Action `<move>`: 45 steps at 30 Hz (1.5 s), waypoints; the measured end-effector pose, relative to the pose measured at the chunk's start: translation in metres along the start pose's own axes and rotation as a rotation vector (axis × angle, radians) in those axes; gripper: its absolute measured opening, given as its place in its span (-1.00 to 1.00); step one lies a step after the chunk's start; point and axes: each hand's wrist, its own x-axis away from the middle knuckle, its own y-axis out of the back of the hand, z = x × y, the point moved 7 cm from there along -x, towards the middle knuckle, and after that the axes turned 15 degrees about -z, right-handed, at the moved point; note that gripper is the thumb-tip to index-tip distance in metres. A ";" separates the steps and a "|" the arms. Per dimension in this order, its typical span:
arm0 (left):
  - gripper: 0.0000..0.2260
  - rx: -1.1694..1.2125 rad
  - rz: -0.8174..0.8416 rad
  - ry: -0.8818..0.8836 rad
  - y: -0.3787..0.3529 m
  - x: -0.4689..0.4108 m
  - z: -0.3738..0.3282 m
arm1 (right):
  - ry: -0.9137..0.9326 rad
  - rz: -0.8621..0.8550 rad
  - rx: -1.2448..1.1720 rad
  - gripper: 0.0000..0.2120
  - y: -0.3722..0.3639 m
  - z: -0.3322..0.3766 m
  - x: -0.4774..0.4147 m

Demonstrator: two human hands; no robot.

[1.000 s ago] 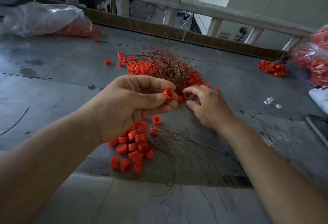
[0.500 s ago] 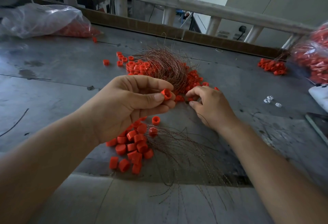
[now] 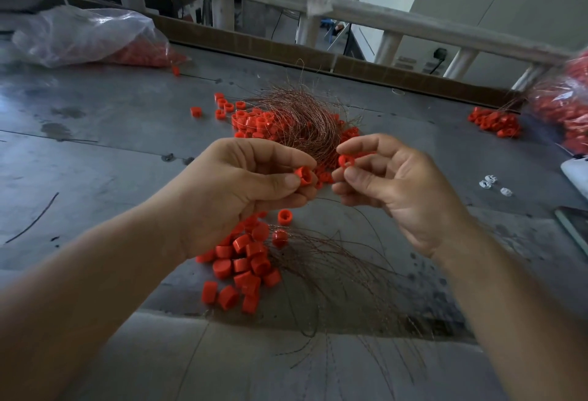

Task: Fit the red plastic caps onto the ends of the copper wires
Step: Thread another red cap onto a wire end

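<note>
**2 caps pinched, wire supply close by**

The grey metal table [image 3: 111,152] works as an open bench, with stock at the edges and work in the middle. A clear plastic bag [image 3: 95,38] of spare caps lies at the far left, well apart from the hands. The tangle of copper wires [image 3: 305,120] lies just beyond the hands, with loose caps [image 3: 251,120] touching its left side, so both supplies are a short reach away. Nearer the person, a near pile [image 3: 241,264] of caps lies with thin wires [image 3: 343,267] fanning out to its right. These are probably finished pieces set aside, though the joints are too fine to confirm.

The left hand [image 3: 241,190] is curled, thumb and fingers pinching 1 red cap [image 3: 304,175]. Its hollow mouth is turned toward the right hand [image 3: 391,187], likely to receive a wire end. The right hand pinches a second cap [image 3: 346,160] between thumb and forefinger, its other fingers loosely bent. Whether it also holds a wire I cannot tell. Both caps are short, glossy, orange-red cylinders, open at 1 end.
</note>
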 end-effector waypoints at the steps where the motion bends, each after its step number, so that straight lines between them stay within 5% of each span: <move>1: -0.78 -0.003 -0.001 -0.002 0.000 0.000 0.000 | 0.001 0.008 -0.020 -0.89 -0.003 0.001 0.002; 11: -0.79 -0.001 -0.007 -0.011 0.001 0.000 -0.002 | 0.035 0.031 -0.178 -0.82 -0.013 0.009 0.008; 25: -0.76 -0.052 0.003 -0.087 0.000 0.000 -0.006 | 0.217 -0.012 -0.007 -0.81 -0.014 0.015 0.011; 36: -0.82 -0.142 -0.074 -0.190 0.001 -0.001 -0.008 | 0.529 -0.100 0.265 -0.73 -0.024 0.025 0.024; 45: -0.83 -0.167 -0.075 -0.210 0.001 -0.002 -0.006 | 0.559 -0.138 0.288 -0.75 -0.023 0.026 0.025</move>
